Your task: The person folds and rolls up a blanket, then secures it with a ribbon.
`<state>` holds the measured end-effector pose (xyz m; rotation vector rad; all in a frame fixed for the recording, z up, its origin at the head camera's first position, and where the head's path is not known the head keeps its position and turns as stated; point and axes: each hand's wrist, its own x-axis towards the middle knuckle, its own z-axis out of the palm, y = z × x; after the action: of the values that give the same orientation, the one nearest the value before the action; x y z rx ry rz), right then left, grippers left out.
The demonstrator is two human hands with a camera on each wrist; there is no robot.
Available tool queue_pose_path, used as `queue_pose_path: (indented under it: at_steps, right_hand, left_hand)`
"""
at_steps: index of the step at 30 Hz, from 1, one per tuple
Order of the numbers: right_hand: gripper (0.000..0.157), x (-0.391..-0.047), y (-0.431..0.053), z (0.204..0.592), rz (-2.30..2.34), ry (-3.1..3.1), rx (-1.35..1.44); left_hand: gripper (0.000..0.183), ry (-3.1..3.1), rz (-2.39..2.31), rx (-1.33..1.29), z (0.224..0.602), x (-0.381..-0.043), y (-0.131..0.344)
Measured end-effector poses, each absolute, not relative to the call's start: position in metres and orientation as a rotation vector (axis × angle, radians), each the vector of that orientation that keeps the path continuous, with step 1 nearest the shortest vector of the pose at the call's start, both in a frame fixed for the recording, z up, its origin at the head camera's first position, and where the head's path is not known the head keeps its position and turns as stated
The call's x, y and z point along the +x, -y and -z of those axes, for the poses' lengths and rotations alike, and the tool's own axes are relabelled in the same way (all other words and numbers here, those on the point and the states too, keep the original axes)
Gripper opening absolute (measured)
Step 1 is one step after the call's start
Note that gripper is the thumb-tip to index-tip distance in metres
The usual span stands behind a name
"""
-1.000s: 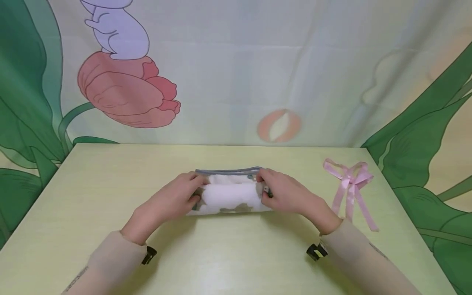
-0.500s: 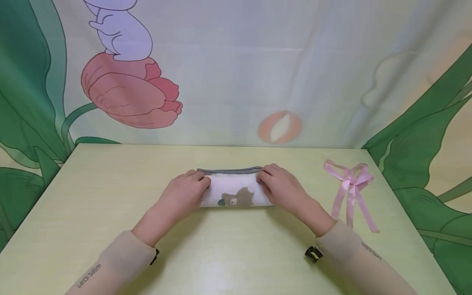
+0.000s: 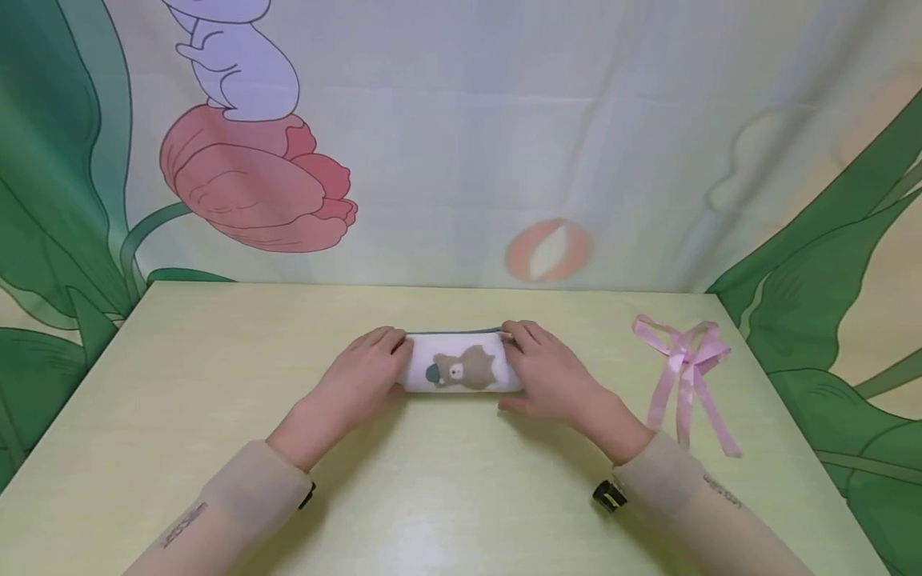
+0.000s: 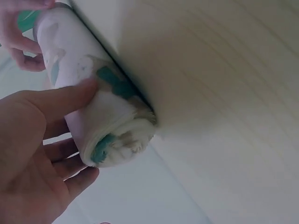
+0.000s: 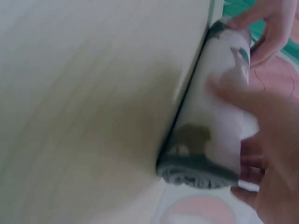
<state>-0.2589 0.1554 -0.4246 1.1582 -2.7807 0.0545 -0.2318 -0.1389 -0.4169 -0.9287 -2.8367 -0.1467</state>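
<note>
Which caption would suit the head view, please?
Two hands touch a rolled printed cloth, with pink ribbon on the right.

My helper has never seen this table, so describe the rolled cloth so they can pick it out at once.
On the pale table, look midway across, towards the far edge. There the rolled cloth lies crosswise between the left hand and right hand, white with a brown animal print. Unlike the looped pink ribbon to its right, it is a thick roll with layered ends.

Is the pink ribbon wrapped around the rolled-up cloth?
No, the pink ribbon lies apart on the table, to the right of the rolled-up cloth.
</note>
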Motion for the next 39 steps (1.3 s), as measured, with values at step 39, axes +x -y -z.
queue_pose_path:
  at_steps: [39]
  right_hand:
    - [0.070,-0.291,-0.133,0.422,0.020,3.106,0.956]
  left_hand:
    - [0.066,3.300,0.502,-0.757,0.414,-0.285,0.138]
